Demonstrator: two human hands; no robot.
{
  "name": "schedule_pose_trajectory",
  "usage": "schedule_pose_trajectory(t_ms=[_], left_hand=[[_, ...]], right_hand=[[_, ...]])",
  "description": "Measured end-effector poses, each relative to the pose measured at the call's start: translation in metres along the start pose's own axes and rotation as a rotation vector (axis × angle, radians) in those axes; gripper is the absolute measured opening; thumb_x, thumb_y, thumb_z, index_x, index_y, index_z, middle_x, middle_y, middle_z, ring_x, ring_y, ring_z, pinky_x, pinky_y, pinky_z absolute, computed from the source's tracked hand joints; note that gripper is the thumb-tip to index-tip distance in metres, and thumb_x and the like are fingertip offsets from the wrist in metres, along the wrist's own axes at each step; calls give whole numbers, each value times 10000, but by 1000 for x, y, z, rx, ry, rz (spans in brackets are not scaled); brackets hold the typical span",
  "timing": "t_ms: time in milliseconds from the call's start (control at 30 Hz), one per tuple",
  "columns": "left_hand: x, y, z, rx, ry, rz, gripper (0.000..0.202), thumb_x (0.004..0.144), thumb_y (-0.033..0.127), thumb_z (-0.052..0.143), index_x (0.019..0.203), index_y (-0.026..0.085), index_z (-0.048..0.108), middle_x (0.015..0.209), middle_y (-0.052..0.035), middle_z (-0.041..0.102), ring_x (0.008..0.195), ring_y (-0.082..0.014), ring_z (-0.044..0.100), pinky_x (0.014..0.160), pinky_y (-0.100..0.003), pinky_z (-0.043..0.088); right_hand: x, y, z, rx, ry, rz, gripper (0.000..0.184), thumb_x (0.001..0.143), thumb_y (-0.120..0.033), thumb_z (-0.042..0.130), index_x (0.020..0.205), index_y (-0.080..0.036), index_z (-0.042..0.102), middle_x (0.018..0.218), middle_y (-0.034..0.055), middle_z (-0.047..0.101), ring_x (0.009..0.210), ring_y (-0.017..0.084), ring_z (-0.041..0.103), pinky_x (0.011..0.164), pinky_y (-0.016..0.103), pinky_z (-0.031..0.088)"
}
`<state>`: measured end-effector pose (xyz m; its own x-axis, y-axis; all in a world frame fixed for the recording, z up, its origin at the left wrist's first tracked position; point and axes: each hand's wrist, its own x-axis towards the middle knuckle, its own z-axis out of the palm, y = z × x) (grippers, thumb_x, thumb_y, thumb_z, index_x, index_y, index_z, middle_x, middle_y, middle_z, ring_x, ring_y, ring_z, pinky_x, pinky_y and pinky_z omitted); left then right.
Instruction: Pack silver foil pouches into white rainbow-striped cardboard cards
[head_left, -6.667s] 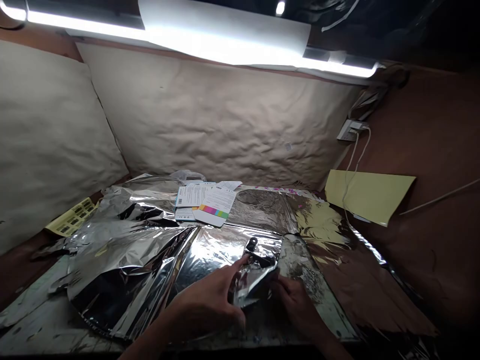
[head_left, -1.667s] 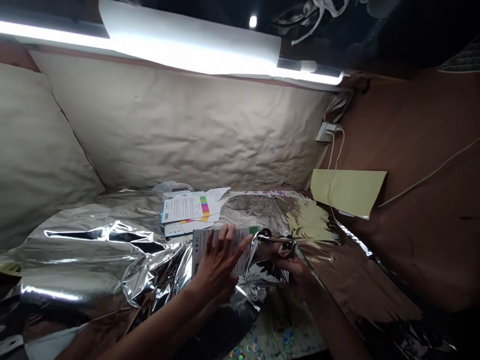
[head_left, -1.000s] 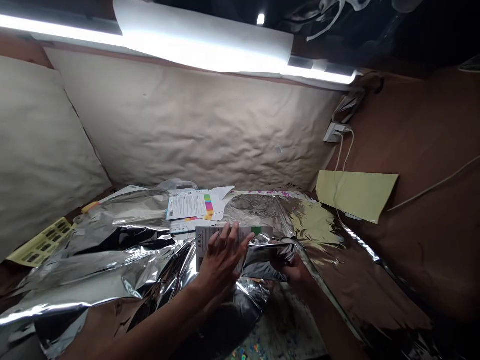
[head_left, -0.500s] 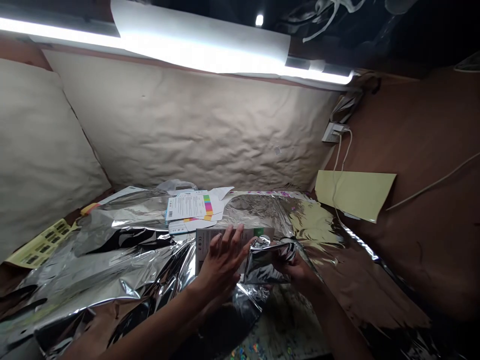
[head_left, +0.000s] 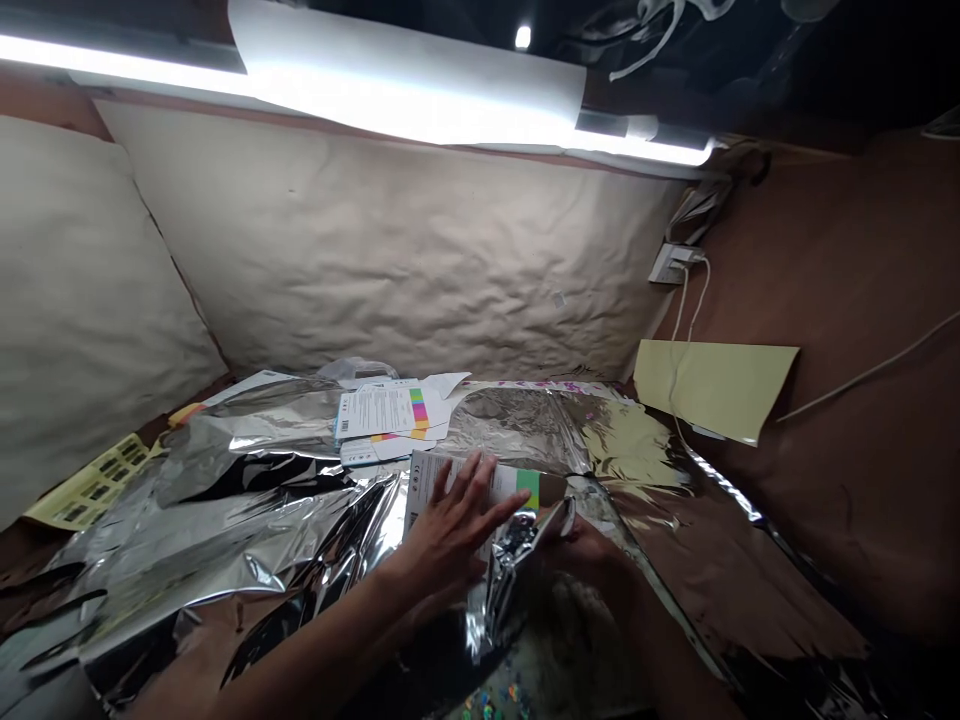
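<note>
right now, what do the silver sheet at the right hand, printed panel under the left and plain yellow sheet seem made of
Silver sheet: likely foil or metallised film, shiny and creased. Printed panel: probably smooth cardboard, flat with straight edges. Plain yellow sheet: perhaps matte paper or card, little glare.

My left hand [head_left: 450, 522] is facing palm down, fingers [head_left: 501, 514] spreading toward one o'clock; my right hand [head_left: 581, 542] is gripping, forearm [head_left: 651, 630] slanting in from five o'clock.

A lit tube [head_left: 135, 69] crosses above wrinkled beige wall covering [head_left: 390, 250]; the right wall [head_left: 847, 250] is brown.
</note>
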<state>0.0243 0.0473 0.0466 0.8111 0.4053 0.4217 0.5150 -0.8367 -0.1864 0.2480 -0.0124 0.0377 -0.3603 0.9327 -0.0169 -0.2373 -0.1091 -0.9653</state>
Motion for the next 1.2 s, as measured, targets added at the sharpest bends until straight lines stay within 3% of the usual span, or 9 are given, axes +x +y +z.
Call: schedule_pose_trajectory(t_ms=[100, 167, 333, 400, 600, 700, 900, 1033, 1200], left_hand=[[1, -3, 4, 1, 47, -52, 776, 890, 403, 611, 1553, 335, 213, 1569, -160, 293, 1461, -343, 213, 1161, -511, 39], [1, -6, 5, -24, 59, -109, 754, 888, 439, 605, 1545, 305, 259, 1561, -183, 294, 1455, -346, 221, 1155, -513, 76], [2, -13, 7, -97, 79, -277, 1120, 633, 620, 789, 1545, 257, 251, 1536, -238, 282, 1447, -398, 197, 1136, -580, 90], [2, -14, 8, -95, 80, -273, 1185, 581, 598, 833, 1547, 258, 237, 1539, -240, 270, 1450, -402, 186, 1140, -590, 59], [-1, -13, 9, -86, 115, -193, 1149, 592, 549, 843, 1542, 292, 250, 1558, -224, 235, 1452, -420, 173, 1142, -599, 4], [-2, -12, 7, -82, 131, -149, 1112, 627, 560, 815, 1545, 299, 245, 1563, -217, 226, 1442, -433, 192, 1139, -603, -3], [-3, -14, 10, -61, 178, -125, 1042, 689, 543, 782, 1547, 332, 230, 1564, -215, 212, 1433, -435, 216, 1134, -607, 16], [-3, -16, 12, -45, 207, -147, 969, 735, 564, 734, 1542, 348, 244, 1562, -199, 228, 1428, -431, 234, 1138, -610, 13], [-4, -14, 8, -19, 167, -140, 956, 754, 518, 741, 1544, 370, 223, 1562, -190, 246, 1435, -401, 236, 1144, -593, -11]], right_hand=[[5, 5, 10, 18, 99, -24, 314, 601, -276, 856, 867, -158, 737, 826, 50, 684, 776, 196, 604, 751, 317, 481], [5, 6, 11, 64, 231, -80, 329, 589, -275, 873, 873, -174, 742, 848, 48, 704, 804, 203, 622, 769, 321, 492], [-5, -5, -5, 262, 725, -251, 309, 651, -339, 852, 910, -239, 716, 954, 12, 733, 944, 223, 662, 880, 354, 517], [-9, -9, -7, 239, 806, -252, 305, 637, -342, 867, 872, -225, 710, 914, 13, 740, 928, 237, 674, 897, 373, 521], [-15, -17, 0, 73, 545, -80, 374, 679, -403, 848, 934, -173, 699, 934, 72, 742, 912, 270, 691, 906, 415, 515], [-14, -23, -3, 83, 458, -21, 368, 695, -405, 837, 939, -182, 675, 921, 54, 734, 878, 238, 691, 863, 380, 525], [-9, -31, -7, 21, 446, -47, 347, 680, -401, 832, 821, -196, 590, 767, -14, 668, 746, 182, 648, 755, 329, 523], [-5, -36, -10, 15, 400, -33, 350, 664, -366, 836, 832, -190, 585, 748, -14, 653, 722, 177, 640, 746, 330, 516], [-1, -34, -20, -34, 434, -13, 326, 684, -345, 812, 861, -186, 589, 741, -7, 648, 699, 184, 638, 705, 337, 513]])
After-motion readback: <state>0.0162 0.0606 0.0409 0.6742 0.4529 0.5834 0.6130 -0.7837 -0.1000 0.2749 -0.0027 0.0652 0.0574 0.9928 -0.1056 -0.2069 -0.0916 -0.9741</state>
